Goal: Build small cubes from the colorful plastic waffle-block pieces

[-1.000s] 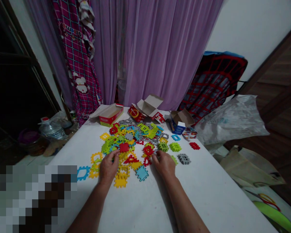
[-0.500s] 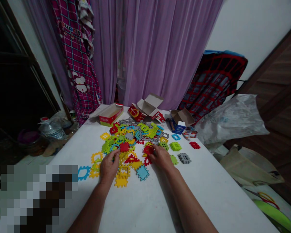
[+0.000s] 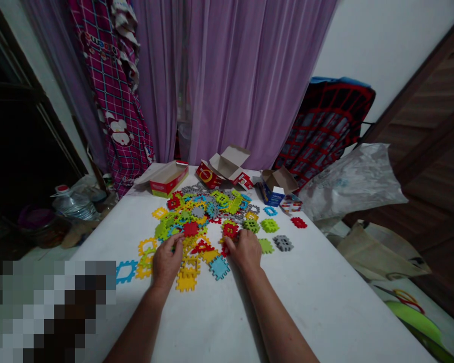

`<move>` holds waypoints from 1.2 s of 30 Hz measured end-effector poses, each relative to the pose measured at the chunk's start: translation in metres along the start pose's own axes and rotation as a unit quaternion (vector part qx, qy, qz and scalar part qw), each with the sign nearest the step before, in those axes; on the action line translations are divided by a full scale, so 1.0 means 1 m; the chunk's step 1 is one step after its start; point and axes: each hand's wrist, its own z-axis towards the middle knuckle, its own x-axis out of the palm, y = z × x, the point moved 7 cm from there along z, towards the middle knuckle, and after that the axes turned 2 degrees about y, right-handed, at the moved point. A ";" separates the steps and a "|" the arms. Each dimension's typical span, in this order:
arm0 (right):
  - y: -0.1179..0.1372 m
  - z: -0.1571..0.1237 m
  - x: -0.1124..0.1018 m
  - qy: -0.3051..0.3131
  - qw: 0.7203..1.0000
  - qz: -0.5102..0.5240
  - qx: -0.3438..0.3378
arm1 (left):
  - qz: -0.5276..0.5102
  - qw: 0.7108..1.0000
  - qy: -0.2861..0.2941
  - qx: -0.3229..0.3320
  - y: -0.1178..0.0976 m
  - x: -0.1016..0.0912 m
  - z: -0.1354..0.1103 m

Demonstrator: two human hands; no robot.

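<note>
My left hand (image 3: 167, 260) rests at the near left of a heap of notched plastic building tiles. Its fingers are bent and the thumb lies close to them; anything between them is hidden. Just beyond the fingertips is a red square tile (image 3: 191, 229). My right hand (image 3: 245, 250) has its fingers closed at a small red tile (image 3: 225, 249), which they partly cover. Another red tile (image 3: 230, 230) with a cut-out lies just past those fingers. Between the hands are a red triangular tile (image 3: 202, 246), a light blue square tile (image 3: 219, 267) and a yellow tile (image 3: 186, 283).
Opened boxes stand at the back: a red-green box (image 3: 169, 180), a red box (image 3: 209, 176) and a blue box (image 3: 273, 192). Joined grey tiles (image 3: 283, 243) and green tiles (image 3: 270, 225) lie right. A blue frame tile (image 3: 126, 271) lies left on the white table (image 3: 310, 297).
The view has shifted slightly, moving the scene left. My right hand has turned and drawn a little nearer, uncovering more of the red cut-out tile. My left hand has hardly moved.
</note>
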 end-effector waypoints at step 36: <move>-0.057 -0.021 -0.006 -0.054 0.997 0.055 0.019 | -0.016 1.000 0.007 -0.005 -0.002 -0.001 0.001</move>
